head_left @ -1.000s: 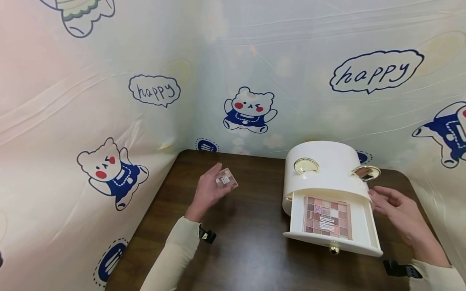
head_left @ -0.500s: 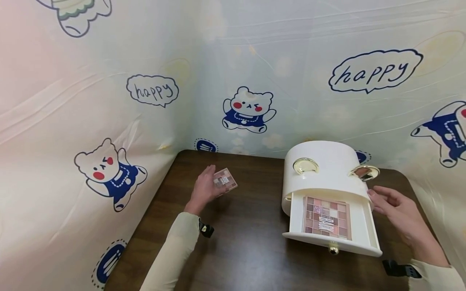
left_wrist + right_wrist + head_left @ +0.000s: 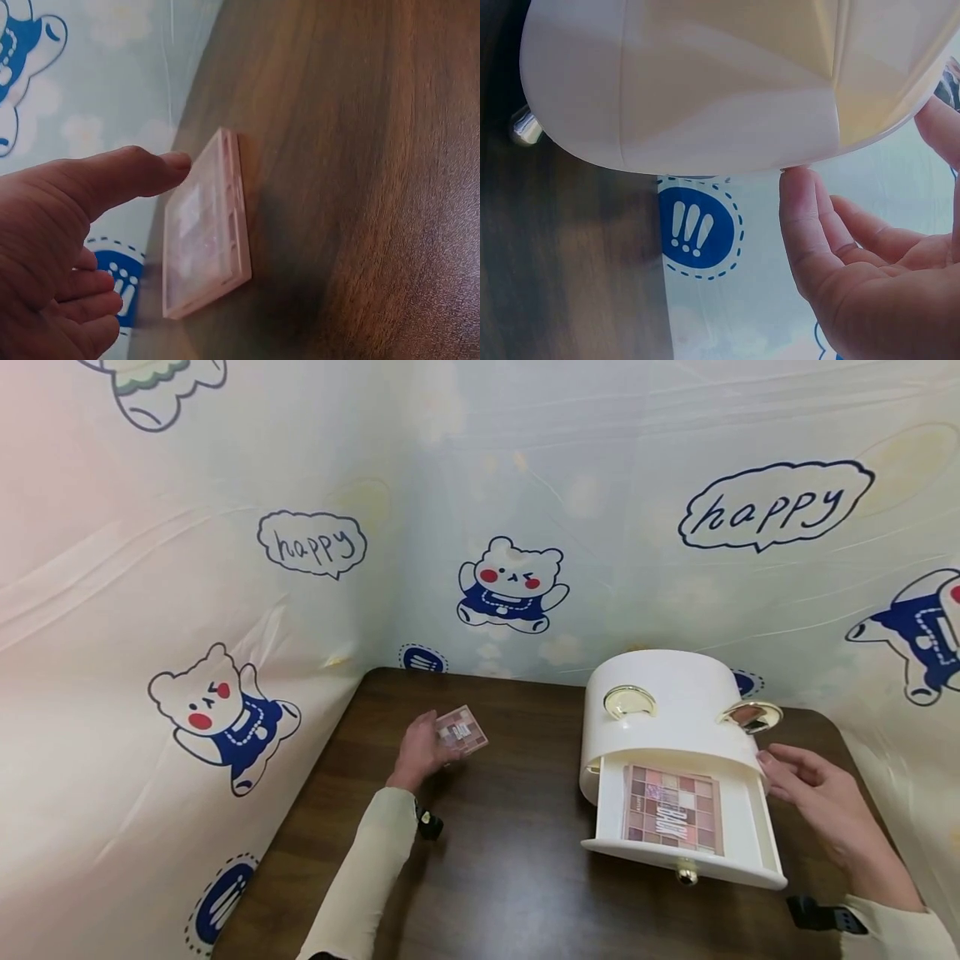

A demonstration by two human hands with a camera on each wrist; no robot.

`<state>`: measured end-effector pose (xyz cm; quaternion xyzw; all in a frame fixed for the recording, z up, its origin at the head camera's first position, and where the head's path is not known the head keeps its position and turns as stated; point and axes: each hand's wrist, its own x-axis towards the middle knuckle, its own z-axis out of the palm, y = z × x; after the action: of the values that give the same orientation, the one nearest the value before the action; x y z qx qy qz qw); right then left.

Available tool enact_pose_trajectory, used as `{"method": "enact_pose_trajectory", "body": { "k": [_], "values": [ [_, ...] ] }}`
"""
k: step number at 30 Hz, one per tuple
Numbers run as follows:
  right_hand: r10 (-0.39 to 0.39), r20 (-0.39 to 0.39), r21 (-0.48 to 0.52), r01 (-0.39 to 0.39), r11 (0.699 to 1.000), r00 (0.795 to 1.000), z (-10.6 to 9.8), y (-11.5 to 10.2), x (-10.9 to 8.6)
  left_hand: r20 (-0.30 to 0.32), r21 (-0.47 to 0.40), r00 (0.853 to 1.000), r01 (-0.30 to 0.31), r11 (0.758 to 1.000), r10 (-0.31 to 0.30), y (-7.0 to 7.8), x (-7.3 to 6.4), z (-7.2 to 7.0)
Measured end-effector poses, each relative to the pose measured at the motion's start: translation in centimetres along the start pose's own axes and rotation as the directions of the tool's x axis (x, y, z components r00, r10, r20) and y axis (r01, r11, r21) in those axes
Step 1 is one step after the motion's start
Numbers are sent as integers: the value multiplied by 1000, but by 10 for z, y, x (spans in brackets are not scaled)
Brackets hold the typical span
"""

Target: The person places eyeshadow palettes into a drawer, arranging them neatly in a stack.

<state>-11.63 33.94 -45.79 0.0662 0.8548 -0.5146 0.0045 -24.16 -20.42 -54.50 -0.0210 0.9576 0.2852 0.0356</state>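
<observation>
A small square eyeshadow palette (image 3: 462, 731) with a clear lid and pinkish pans lies on the brown table at the left. Beside it is my left hand (image 3: 422, 747). In the left wrist view the straight thumb overlaps the edge of the palette (image 3: 202, 232), while the other fingers hang loosely curled, apart from it. My right hand (image 3: 825, 802) touches the side of a white rounded storage box (image 3: 667, 710) with its fingertips. The box's drawer (image 3: 753, 827) is pulled out. Inside lies a larger eyeshadow palette (image 3: 672, 810) with many pinkish and brown squares.
Two gold-rimmed round pieces (image 3: 630, 702) stick up on the storage box. A gold knob (image 3: 686, 872) sits on the drawer's front. Behind the wooden table (image 3: 517, 852) hangs a pale curtain (image 3: 420, 510) printed with cartoon bears.
My left hand has loosened from the small palette and drawn slightly left and down, baring more of its lid. The right hand, box and drawer stay as they were.
</observation>
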Motion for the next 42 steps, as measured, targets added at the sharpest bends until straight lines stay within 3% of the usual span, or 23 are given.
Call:
{"method": "enact_pose_trajectory", "body": {
  "k": [7,14,24,30,36,42],
  "values": [
    [7,3,-17,-7,1000,1000,-1,0,-1,59,31,997,39,999,-41,-11,12,5],
    [12,10,-2,-12,1000,1000,-1,2,-2,109,-6,989,99,995,-98,-22,18,9],
    [-1,15,7,1,1000,1000,1,4,-1,116,-31,988,108,994,-104,-38,24,16],
    [-18,11,35,17,999,1000,0,4,-1,117,-45,988,104,994,-98,-40,24,14],
    [-31,5,34,31,999,999,0,3,0,61,-143,995,88,986,-80,-43,22,10],
    [-32,9,20,31,999,999,-1,2,1,15,-301,996,89,950,-89,-41,11,5]
  ]
}}
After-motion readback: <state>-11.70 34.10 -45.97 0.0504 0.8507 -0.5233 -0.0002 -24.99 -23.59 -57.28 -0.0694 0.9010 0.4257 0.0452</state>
